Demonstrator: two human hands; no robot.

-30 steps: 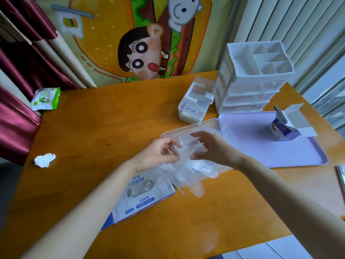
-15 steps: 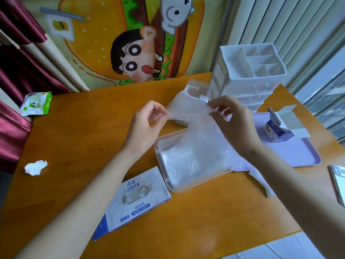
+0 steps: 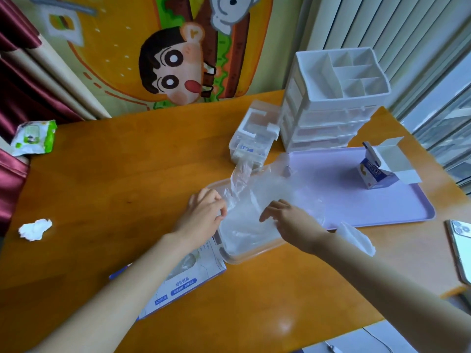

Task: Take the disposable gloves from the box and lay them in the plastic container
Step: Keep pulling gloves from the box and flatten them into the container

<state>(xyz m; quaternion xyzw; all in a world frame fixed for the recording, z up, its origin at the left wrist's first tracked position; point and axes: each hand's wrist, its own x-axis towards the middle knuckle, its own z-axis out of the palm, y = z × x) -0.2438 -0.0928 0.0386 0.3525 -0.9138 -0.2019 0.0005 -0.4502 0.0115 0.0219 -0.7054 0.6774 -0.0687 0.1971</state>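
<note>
The left hand (image 3: pixel 207 212) pinches gloves (image 3: pixel 251 200), right hand (image 3: pixel 290 220) presses them into container (image 3: pixel 244 258); tray (image 3: pixel 382 202) and box (image 3: pixel 183 278) flank it

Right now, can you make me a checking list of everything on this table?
Surface: wooden table.
Job's things: gloves lying in the plastic container; glove box just beside it.
Clutter: crumpled tissue, wipes pack, phone, stray glove, carton on purple tray, drawer organiser.
Hands: left hand pinches the gloves; right hand on them, grip unclear.
Cables: one thin cable below the near edge.
Surroundings: cartoon cloth, red curtain, blinds.
</note>
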